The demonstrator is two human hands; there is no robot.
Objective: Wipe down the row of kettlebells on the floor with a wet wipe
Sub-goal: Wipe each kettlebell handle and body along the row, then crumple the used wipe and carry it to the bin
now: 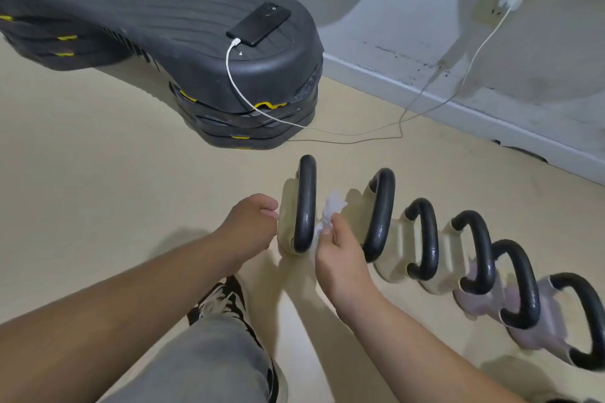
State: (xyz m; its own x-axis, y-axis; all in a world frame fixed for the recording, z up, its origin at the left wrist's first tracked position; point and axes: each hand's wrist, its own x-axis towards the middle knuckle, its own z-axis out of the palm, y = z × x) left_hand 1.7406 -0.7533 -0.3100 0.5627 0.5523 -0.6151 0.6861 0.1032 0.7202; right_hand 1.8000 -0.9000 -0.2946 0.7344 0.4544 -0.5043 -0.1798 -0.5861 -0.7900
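Right hand (340,252): pinches crumpled white wet wipe (330,209) against first cream kettlebell with black loop handle (306,206).
Left hand (252,226): curled, steadying its left side.
Black stacked step platform (157,29): yellow "JOINFIT PRO".

Glossy black kettlebell handles (307,203) over matt cream and lilac bodies; crumpled white wet wipe (330,211); ribbed matt black plastic step platform (183,29); smooth beige floor (98,167).
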